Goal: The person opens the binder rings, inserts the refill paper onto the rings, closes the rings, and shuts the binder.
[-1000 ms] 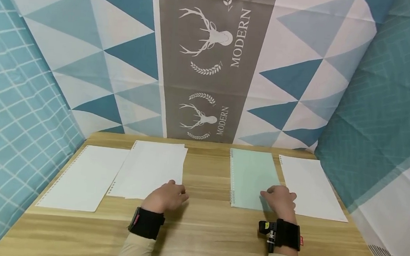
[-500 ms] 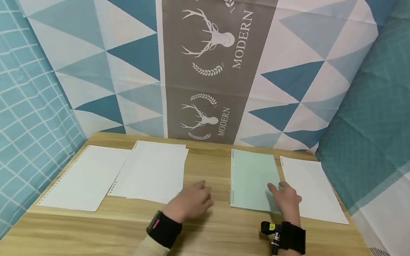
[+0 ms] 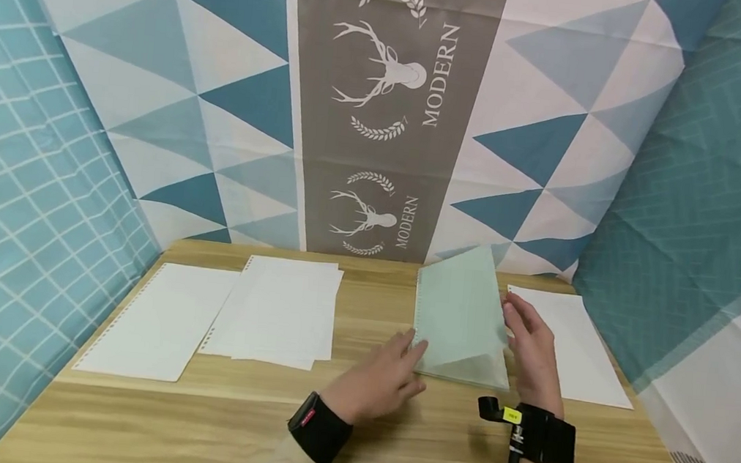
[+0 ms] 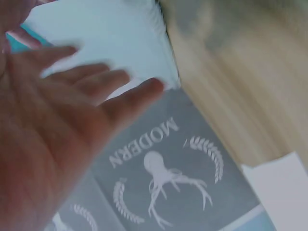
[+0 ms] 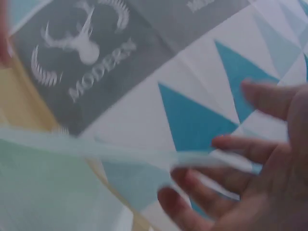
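Observation:
A pale green spiral notebook (image 3: 456,305) lies on the right half of the wooden table, its coil on the left. Its cover stands lifted along the right and far side, tilted up off the pages. My right hand (image 3: 535,352) is at that lifted edge, fingers spread; in the right wrist view the edge of the cover (image 5: 110,150) runs across the fingers, with the thumb apart from it. My left hand (image 3: 377,379) reaches to the notebook's near left corner, fingers extended and fingertips right at the coil side.
Loose white punched sheets (image 3: 278,304) overlap left of centre, beside another white sheet (image 3: 158,319) at the far left. One more white sheet (image 3: 579,345) lies right of the notebook. Patterned cloth (image 3: 367,113) hangs behind the wooden table (image 3: 227,432).
My left hand has moved right, from beside the white sheets to the notebook's near left corner. My right hand has shifted slightly right, and the green cover has risen from lying flat.

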Demonstrator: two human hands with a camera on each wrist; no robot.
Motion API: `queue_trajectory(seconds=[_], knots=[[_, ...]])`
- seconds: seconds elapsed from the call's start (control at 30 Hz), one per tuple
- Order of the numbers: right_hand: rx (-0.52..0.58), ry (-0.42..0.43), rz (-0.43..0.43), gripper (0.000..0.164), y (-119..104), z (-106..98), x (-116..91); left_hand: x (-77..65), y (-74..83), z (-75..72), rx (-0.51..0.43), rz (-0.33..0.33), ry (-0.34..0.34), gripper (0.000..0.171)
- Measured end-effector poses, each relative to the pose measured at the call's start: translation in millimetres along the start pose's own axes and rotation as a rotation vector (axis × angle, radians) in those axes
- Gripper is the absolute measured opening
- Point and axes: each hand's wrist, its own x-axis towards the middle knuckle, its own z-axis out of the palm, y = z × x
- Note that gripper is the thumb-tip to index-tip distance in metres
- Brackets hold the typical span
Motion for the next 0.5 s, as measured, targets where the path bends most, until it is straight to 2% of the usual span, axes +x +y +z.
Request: queue_trajectory(seconds=[0.1, 0.27, 0.37, 0.5], knots=[[0.072, -0.086, -0.101, 0.065, -5, 10, -2, 3.1, -4.6, -9.5, -0.068, 0.017, 0.113, 0.072], [0.036, -0.215, -0.269, 0.058, -7, 43, 0, 3.2, -11.0, -25.0, -0.186, 0.017, 0.243, 0.077], [-0.008, -0.272, -0.313, 0.057, -5, 64, 2, 1.1, -16.2, -30.2, -0.227, -0.018, 0.311, 0.076], [-0.081, -0.342, -0.321, 0.058, 1, 87, 2, -3.5, -28.0, -33.5, -0.272, -0.106, 0.390, 0.076]])
